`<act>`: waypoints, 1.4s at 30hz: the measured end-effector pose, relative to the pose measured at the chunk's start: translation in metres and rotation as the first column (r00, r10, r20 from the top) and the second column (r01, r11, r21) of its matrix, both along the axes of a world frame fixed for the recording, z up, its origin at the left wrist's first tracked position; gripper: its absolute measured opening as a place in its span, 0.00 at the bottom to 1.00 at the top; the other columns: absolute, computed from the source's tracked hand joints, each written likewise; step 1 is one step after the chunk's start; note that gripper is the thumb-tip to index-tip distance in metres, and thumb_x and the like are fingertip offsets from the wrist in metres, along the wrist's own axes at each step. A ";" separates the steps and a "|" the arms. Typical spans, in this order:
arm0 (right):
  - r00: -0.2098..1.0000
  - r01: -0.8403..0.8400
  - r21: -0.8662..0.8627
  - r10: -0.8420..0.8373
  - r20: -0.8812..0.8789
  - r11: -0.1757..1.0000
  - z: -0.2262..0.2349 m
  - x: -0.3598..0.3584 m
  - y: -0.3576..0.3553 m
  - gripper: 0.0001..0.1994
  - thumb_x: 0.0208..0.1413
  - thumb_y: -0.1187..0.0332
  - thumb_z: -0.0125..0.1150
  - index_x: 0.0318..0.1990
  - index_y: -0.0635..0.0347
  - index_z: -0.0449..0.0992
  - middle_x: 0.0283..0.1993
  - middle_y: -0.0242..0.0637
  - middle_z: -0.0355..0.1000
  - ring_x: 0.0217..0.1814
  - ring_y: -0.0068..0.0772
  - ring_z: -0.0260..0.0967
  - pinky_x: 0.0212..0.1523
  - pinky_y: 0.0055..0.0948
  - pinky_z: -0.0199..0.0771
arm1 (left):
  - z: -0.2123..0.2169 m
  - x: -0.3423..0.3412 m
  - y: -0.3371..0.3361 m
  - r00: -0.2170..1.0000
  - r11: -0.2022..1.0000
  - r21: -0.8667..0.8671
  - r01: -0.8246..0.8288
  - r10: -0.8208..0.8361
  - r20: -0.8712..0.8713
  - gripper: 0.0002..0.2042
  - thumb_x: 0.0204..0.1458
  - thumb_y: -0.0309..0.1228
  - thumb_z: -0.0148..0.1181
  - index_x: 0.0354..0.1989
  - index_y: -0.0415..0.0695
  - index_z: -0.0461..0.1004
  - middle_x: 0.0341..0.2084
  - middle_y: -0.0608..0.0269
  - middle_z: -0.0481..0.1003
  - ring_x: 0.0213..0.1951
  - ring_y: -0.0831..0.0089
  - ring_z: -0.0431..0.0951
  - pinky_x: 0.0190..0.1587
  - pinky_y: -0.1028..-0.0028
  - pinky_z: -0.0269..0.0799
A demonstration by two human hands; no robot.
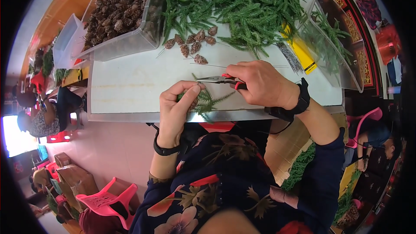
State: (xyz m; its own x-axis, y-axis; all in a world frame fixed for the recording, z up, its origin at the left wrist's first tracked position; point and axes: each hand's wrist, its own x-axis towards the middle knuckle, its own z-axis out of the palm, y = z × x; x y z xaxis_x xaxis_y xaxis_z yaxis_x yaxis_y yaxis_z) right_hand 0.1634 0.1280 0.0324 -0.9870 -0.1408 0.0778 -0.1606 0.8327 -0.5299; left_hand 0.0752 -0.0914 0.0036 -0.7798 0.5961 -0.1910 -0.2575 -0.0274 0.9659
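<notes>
Left hand (pixel 177 106) pinches one green sprig (pixel 209 102); right hand (pixel 260 83) grips one pair of pliers (pixel 216 79); seven loose pinecones (pixel 195 45) on tabletop (pixel 130 86)

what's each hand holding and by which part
The right hand grips red-handled pliers by the handles. The left hand pinches a green sprig with a small cone near its stem end.

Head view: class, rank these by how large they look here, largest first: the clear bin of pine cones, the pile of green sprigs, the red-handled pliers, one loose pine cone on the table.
1. Pile of green sprigs
2. Clear bin of pine cones
3. Red-handled pliers, partly hidden by the right hand
4. Loose pine cone
</notes>
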 end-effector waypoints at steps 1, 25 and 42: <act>1.000 0.019 -0.003 -0.019 0.020 1.000 0.000 0.000 -0.001 0.10 0.44 0.75 0.61 0.37 0.62 0.72 0.30 0.45 0.71 0.34 0.55 0.69 0.33 0.45 0.69 | 0.000 0.002 0.001 1.000 1.000 0.000 0.000 0.000 -0.001 0.04 0.56 0.23 0.59 0.35 0.35 0.79 0.27 0.69 0.77 0.26 0.88 0.66 0.30 0.85 0.61; 0.982 0.128 -0.176 -0.100 0.160 0.976 -0.005 0.013 -0.011 0.11 0.53 0.67 0.60 0.34 0.68 0.69 0.29 0.53 0.72 0.35 0.60 0.70 0.37 0.50 0.68 | -0.011 0.008 0.010 0.995 0.993 0.063 -0.099 0.099 0.003 0.07 0.57 0.24 0.58 0.39 0.34 0.79 0.26 0.72 0.75 0.28 0.87 0.68 0.33 0.85 0.63; 0.983 0.106 -0.200 -0.073 0.168 0.974 -0.003 0.010 -0.013 0.10 0.52 0.70 0.59 0.33 0.69 0.68 0.28 0.55 0.71 0.36 0.61 0.70 0.36 0.50 0.67 | -0.012 0.006 0.011 0.990 0.986 0.111 -0.123 0.115 0.076 0.08 0.56 0.23 0.59 0.41 0.33 0.80 0.29 0.67 0.78 0.31 0.84 0.73 0.37 0.83 0.68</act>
